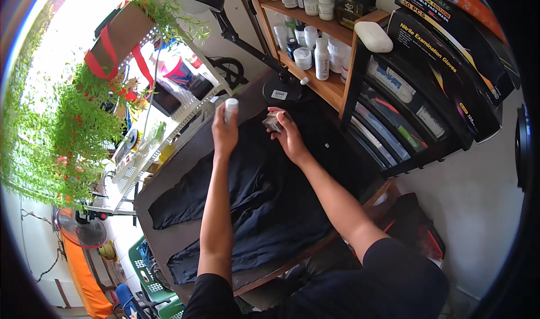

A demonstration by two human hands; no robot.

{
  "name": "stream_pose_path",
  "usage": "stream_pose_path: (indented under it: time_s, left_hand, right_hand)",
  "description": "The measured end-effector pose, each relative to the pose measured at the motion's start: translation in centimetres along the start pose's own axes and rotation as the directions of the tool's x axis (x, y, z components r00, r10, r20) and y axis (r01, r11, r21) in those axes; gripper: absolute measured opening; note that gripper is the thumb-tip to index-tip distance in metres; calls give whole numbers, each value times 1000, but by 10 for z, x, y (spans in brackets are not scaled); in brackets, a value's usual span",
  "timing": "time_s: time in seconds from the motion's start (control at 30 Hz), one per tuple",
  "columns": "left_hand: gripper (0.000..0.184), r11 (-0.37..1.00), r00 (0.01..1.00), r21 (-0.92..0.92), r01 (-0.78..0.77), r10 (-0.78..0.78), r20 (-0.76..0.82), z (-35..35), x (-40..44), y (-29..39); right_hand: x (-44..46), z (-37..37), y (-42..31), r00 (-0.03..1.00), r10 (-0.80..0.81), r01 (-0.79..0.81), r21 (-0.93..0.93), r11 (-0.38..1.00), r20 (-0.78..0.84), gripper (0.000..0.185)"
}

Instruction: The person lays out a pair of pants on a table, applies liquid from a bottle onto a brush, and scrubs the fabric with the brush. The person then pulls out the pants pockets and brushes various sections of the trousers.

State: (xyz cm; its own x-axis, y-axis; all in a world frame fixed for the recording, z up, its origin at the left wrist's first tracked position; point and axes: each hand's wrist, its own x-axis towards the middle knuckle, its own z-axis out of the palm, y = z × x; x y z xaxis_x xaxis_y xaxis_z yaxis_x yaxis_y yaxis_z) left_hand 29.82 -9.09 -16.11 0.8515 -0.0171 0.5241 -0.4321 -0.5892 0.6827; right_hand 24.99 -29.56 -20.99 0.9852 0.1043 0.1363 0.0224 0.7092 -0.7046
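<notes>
My left hand is closed around a small white cylinder, perhaps a bottle or its cap; its rounded top sticks up above the fingers. To its right, my right hand grips a small brownish-grey, partly shiny object between thumb and fingers; its kind cannot be made out. Both hands are raised over a black long-sleeved garment, spread with some wrinkles on the dark table. A tiny white piece lies on the black cloth to the right of my right hand.
Behind the hands stands a black desk lamp. A wooden shelf holds several jars and bottles. At right, a black drawer rack carries a glove box and a white soap-like bar. Leafy plants hang left.
</notes>
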Motion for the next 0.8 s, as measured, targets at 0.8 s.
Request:
stream_pose_path:
  time_s: [0.8]
  left_hand:
    - [45,981,985,99,170,-173,24,-75,-144,41]
  right_hand:
    - [-13,6,-8,998,-2,10,-142,990,58,46]
